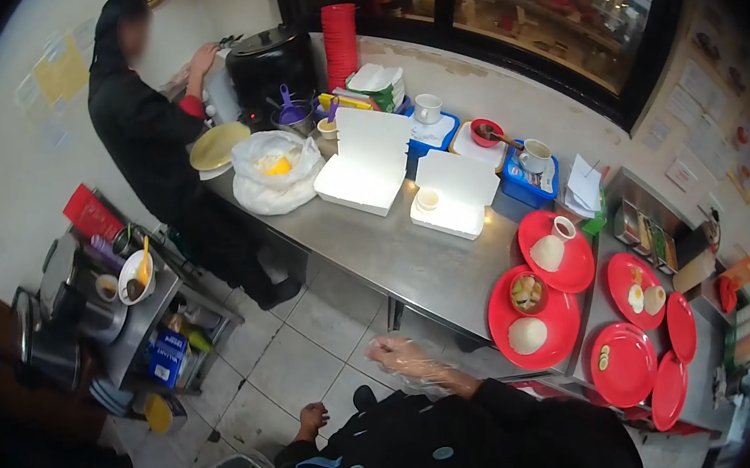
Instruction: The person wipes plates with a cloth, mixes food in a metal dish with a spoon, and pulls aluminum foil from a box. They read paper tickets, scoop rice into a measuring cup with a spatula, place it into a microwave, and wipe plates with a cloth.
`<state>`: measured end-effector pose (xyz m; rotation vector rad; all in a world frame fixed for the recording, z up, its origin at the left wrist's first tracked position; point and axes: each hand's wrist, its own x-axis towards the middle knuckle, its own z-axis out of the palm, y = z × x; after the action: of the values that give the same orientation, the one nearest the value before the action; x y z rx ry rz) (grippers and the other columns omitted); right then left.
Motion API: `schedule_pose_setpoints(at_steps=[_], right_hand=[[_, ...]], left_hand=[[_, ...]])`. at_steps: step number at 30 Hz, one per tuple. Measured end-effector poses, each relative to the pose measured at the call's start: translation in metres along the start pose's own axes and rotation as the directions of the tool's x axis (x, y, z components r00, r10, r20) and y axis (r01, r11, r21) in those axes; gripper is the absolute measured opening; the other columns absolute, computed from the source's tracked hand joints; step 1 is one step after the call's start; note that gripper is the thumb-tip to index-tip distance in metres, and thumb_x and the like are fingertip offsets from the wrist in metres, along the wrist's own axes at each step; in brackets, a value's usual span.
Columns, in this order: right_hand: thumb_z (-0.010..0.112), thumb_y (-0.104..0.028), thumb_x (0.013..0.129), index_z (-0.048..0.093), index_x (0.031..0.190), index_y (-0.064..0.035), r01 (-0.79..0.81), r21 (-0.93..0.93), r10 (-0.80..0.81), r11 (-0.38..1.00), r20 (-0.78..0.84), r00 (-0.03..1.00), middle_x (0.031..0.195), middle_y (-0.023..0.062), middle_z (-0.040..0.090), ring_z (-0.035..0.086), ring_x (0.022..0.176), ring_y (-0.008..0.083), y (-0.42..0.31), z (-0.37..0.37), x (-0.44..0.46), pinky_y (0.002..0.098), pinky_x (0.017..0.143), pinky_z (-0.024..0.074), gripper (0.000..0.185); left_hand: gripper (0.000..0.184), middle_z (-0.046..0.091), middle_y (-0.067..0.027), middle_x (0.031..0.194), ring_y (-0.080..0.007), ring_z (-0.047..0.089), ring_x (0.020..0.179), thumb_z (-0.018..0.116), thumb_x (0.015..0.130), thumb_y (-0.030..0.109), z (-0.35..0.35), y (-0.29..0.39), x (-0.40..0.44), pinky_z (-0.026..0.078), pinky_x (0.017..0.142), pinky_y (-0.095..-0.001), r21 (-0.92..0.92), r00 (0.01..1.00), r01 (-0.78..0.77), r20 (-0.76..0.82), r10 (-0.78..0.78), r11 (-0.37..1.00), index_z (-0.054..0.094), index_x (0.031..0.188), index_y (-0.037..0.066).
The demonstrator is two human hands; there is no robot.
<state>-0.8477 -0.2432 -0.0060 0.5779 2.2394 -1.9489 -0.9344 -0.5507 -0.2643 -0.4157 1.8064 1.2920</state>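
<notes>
My right hand point(398, 356), in a clear plastic glove, is over the floor near the steel table's front edge. Its fingers are drawn together, and whatever they may hold is hidden. Lower and to the left, my bare left hand point(314, 417) hangs with loosely curled fingers slightly apart and nothing visible in it. On the steel table point(342, 264) stand two open white boxes point(360, 174) point(455, 204), the smaller with a little cup inside. A plastic bag point(276, 194) of something white lies beside them. Red plates point(544, 350) point(568, 274) at the right hold rounded rice mounds.
A co-worker in dark clothes point(143, 121) stands at the far left end beside a black cooker point(271, 68). More red plates point(624, 386) rest on the right counter point(703, 356). A steel cart point(144, 319) bearing a white bowl point(135, 278) stands at the left, above the tiled floor.
</notes>
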Motion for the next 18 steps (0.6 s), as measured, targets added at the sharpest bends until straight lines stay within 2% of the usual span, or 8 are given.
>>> schedule_pose_setpoints(at_steps=[5,6,8,10,11,14,15,18], right_hand=[[0.052,-0.032,0.087,0.058,0.084,-0.0033,-0.024,-0.061,0.004,0.998,-0.299,0.954,0.068,0.0038,0.053,0.050,0.065,0.0152,0.005,-0.002,-0.017,0.0312,0.061,0.0405,0.029],[0.051,-0.032,0.087,0.059,0.085,-0.0033,-0.154,-0.032,0.138,0.988,-0.304,0.943,0.070,0.0064,0.055,0.052,0.066,0.0186,-0.009,-0.001,-0.033,0.0330,0.062,0.0418,0.030],[0.050,-0.033,0.087,0.059,0.086,-0.0033,-0.284,0.013,0.270,0.959,-0.351,0.896,0.071,0.0090,0.058,0.055,0.067,0.0219,-0.010,-0.010,-0.049,0.0348,0.064,0.0432,0.031],[0.050,-0.033,0.086,0.060,0.086,-0.0037,-0.294,-0.170,0.204,0.940,-0.410,0.889,0.074,0.0150,0.060,0.057,0.069,0.0285,0.017,-0.019,-0.073,0.0391,0.064,0.0441,0.031],[0.050,-0.033,0.086,0.061,0.087,-0.0055,-0.359,-0.269,0.209,0.894,-0.458,0.864,0.072,0.0114,0.061,0.058,0.068,0.0238,0.025,-0.026,-0.090,0.0365,0.063,0.0448,0.029],[0.051,-0.035,0.086,0.062,0.085,-0.0081,-0.526,-0.478,0.102,0.703,-0.665,0.740,0.067,0.0090,0.061,0.061,0.069,0.0229,0.050,-0.054,-0.142,0.0363,0.063,0.0461,0.029],[0.051,-0.037,0.085,0.061,0.086,-0.0081,-0.497,-0.409,0.069,0.766,-0.716,0.695,0.071,0.0098,0.062,0.061,0.072,0.0268,0.063,-0.068,-0.159,0.0385,0.065,0.0462,0.031],[0.054,-0.031,0.084,0.061,0.093,-0.0073,-0.522,-0.327,0.061,0.788,-0.802,0.594,0.080,0.0130,0.063,0.062,0.076,0.0244,-0.002,-0.106,-0.214,0.0361,0.067,0.0473,0.027]], left_hand=[[0.030,0.060,-0.0129,0.101,-0.0272,0.061,0.082,0.049,0.087,0.024,0.034,0.124,0.060,0.050,0.067,-0.0363,-0.057,0.994,-0.025,0.104,0.031,0.998,0.049,0.112,0.008],[0.031,0.059,-0.0131,0.104,-0.0274,0.060,0.083,0.049,0.087,0.023,0.053,0.144,0.067,0.050,0.067,-0.0366,-0.059,0.986,-0.071,0.150,0.079,0.996,0.048,0.113,0.008],[0.026,0.059,-0.0091,0.089,-0.0220,0.059,0.073,0.054,0.082,0.019,0.105,0.177,0.078,0.049,0.062,-0.0347,-0.170,0.971,-0.129,0.180,0.159,0.977,0.053,0.106,0.008],[0.024,0.058,-0.0081,0.088,-0.0218,0.058,0.076,0.055,0.081,0.017,0.158,0.197,0.076,0.049,0.064,-0.0365,-0.233,0.957,-0.080,0.255,0.140,0.969,0.052,0.104,0.009],[0.022,0.056,-0.0070,0.086,-0.0216,0.056,0.078,0.056,0.081,0.016,0.188,0.212,0.075,0.050,0.066,-0.0382,-0.311,0.948,-0.021,0.296,0.118,0.950,0.052,0.102,0.010],[0.005,0.054,-0.0039,0.083,-0.0229,0.051,0.082,0.056,0.079,0.013,0.240,0.237,0.045,0.044,0.086,-0.0444,-0.299,0.566,0.345,0.823,0.057,0.890,0.054,0.083,0.011],[0.006,0.055,-0.0048,0.080,-0.0241,0.052,0.083,0.056,0.078,0.012,0.252,0.255,0.007,0.044,0.086,-0.0459,-0.280,0.568,0.391,0.823,0.009,0.877,0.054,0.084,0.011],[0.034,0.052,-0.0144,0.108,-0.0330,0.048,0.103,0.060,0.071,0.018,0.239,0.275,-0.048,0.039,0.090,-0.0490,-0.318,0.520,0.428,0.852,0.058,0.846,0.051,0.101,0.005]])
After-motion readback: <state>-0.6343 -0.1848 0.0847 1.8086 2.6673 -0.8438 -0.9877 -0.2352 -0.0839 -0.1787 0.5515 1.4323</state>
